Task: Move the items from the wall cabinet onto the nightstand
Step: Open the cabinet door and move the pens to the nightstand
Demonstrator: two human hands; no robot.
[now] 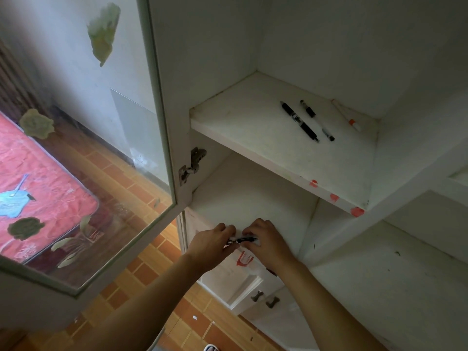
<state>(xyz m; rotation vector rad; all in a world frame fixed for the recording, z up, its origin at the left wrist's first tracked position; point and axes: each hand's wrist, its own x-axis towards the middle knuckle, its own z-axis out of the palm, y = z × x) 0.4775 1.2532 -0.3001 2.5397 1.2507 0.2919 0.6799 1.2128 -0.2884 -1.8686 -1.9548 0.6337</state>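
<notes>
Home, prob. a bedroom. White built-in wall cabinet (329,46) w/ glass door (83,148) swung open, peeling leaf stickers (103,31) on the pane. Scuffed white shelf (253,127) w/ a few pens (300,121) lying loose, red marks along its front edge. Seen through the glass: bed w/ red patterned cover (38,178). Orange-brown tiled floor (152,264), plain white wall, small panelled doors w/ metal knobs (264,298) below. Lived-in, domestic wear throughout.

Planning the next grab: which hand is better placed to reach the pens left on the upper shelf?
Probably the right hand: the three pens lie toward the shelf's right side, above it. The left hand sits further left.
</notes>
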